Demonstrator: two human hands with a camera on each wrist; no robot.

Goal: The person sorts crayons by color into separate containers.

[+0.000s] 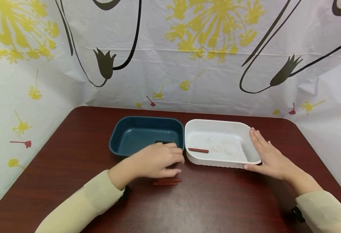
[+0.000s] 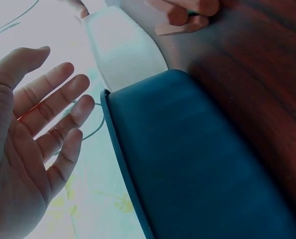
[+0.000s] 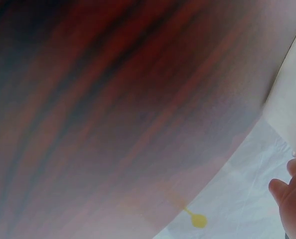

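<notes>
My left hand [image 1: 159, 160] hovers over the near right corner of a dark blue bin [image 1: 135, 124]. In the left wrist view its fingers are spread and loosely bent, with nothing between them. Several reddish-brown sticks [image 1: 165, 183] lie on the table just below this hand, partly covered by it; their ends look faceted in the left wrist view. My right hand [image 1: 270, 158] rests against the right end of a white bin [image 1: 217, 162], straight fingers along the rim and thumb at the near corner. One reddish-brown stick [image 1: 198, 150] lies inside the white bin.
The two bins stand side by side toward the back of the dark red wooden table [image 1: 205, 200]. Inside the blue bin a black piece [image 1: 164, 141] shows partly behind my left hand. Light crumbs dot the white bin's floor. A patterned white sheet [image 1: 159, 64] hangs around the table.
</notes>
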